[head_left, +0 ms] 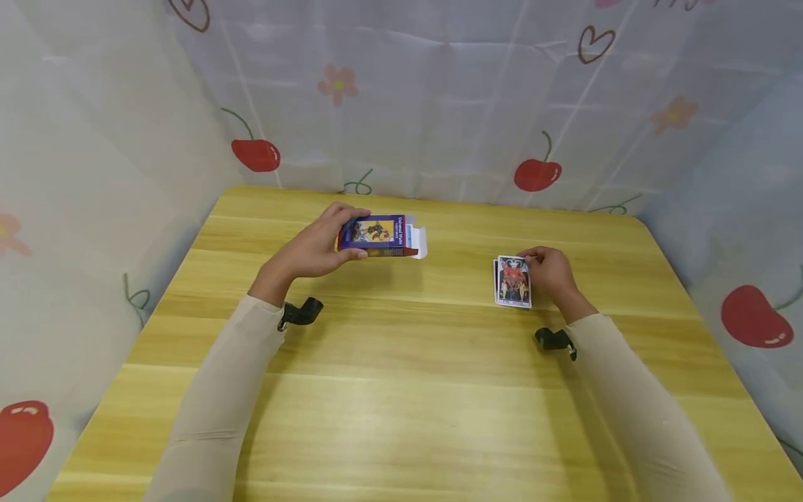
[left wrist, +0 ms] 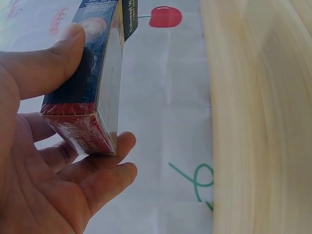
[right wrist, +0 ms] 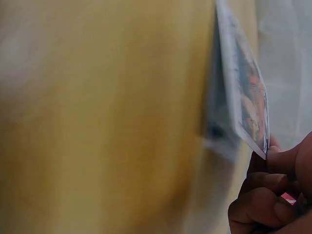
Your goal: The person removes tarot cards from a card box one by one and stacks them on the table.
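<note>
- Left hand (head_left: 320,242): grip clamped on card box (head_left: 373,231), held above worktop (head_left: 401,376), end flap (head_left: 422,244) open.
- Right hand (head_left: 553,273): grip pinching a picture card (head_left: 514,282) by one corner; another card (head_left: 495,282) beneath, contact unclear through blur.

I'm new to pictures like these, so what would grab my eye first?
Probably the purple box, held in the left hand above the table, its flap open. Next, the red-figured card, pinched near a corner by the right hand. Red cherries stand out on the pale backdrop behind.
</note>
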Demonstrator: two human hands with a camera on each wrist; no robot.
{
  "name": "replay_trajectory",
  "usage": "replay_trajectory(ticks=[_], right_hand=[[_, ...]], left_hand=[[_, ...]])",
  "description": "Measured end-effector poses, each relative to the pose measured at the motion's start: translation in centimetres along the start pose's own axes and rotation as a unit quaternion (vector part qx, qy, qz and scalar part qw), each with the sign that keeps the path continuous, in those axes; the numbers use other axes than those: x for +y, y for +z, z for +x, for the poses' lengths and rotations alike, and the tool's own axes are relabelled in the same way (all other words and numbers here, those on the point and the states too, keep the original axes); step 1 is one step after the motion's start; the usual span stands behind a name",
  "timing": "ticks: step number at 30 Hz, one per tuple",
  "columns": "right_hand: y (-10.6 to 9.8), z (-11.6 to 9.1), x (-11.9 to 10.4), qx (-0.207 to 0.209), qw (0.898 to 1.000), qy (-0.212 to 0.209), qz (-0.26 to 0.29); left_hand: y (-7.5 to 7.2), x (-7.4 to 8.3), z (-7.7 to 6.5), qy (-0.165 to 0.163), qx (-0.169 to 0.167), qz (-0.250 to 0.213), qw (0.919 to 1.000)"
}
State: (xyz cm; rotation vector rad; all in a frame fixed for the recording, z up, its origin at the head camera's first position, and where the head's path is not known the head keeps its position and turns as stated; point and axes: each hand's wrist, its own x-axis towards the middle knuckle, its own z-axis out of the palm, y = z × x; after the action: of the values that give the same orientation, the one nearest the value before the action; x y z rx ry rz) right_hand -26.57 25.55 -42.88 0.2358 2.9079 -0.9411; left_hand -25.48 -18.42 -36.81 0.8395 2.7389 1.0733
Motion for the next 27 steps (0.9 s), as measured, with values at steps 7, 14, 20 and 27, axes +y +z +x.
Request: replay_trajectory(ticks=[7, 14, 20, 27], right_hand=[[0.8, 0.2, 0.5, 0.02, 1.0, 0.003, -0.011], [0.8, 0.8, -0.9, -0.005, 0.997, 0.013, -0.079], [0.8, 0.8, -1.8, -0.024, 0.991, 0.007, -0.129], [0.3, 0.3, -2.6, -0.006, 0.993, -0.023, -0.114]], left_hand=[[-0.1, -0.2, -0.3, 0.0, -0.002, 0.001, 1.0], [-0.2, -0.4, -0.8, -0.005, -0.001, 0.004, 1.0], [-0.1, -0.5, -0.8, -0.003, -0.001, 0.006, 1.0], [0.0, -0.2, -0.6, -0.007, -0.002, 0.004, 1.0]])
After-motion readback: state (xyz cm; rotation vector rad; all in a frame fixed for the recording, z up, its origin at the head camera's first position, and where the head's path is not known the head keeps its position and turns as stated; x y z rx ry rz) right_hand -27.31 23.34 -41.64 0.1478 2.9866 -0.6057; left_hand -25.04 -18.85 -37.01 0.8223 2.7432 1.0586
